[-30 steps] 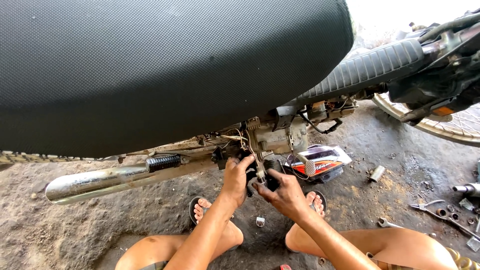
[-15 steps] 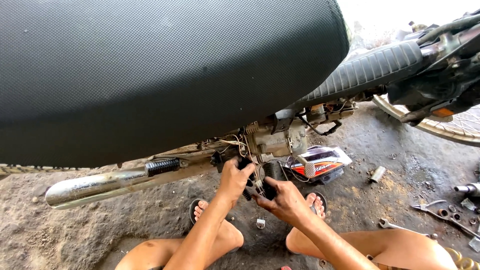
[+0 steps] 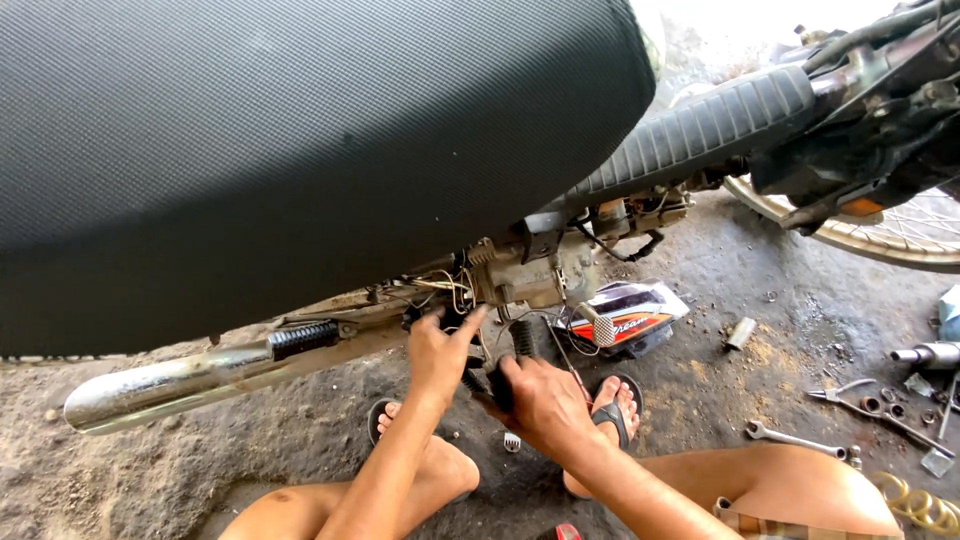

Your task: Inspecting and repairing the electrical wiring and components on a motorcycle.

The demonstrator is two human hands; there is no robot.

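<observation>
A motorcycle fills the upper view, its black textured seat [image 3: 300,150] closest to me. Below the seat sit the engine block [image 3: 530,275] and loose wires [image 3: 445,290]. My left hand [image 3: 440,350] reaches up under the seat, fingers on a dark part by the wires. My right hand [image 3: 540,400] grips a small black part just below the engine, next to a ribbed black footpeg [image 3: 523,338]. Both hands touch the same spot. What exactly lies between the fingers is hidden.
A chrome exhaust pipe [image 3: 170,385] runs left. A coloured body panel [image 3: 625,315] lies on the dirt floor. Wrenches [image 3: 795,437], pliers [image 3: 860,400] and small parts are scattered at right. A spoked wheel [image 3: 900,235] stands at the far right. My sandalled feet [image 3: 610,405] rest below.
Both hands have shifted slightly lower and closer together under the engine. The view has tilted a little, with the seat covering more of the frame.
</observation>
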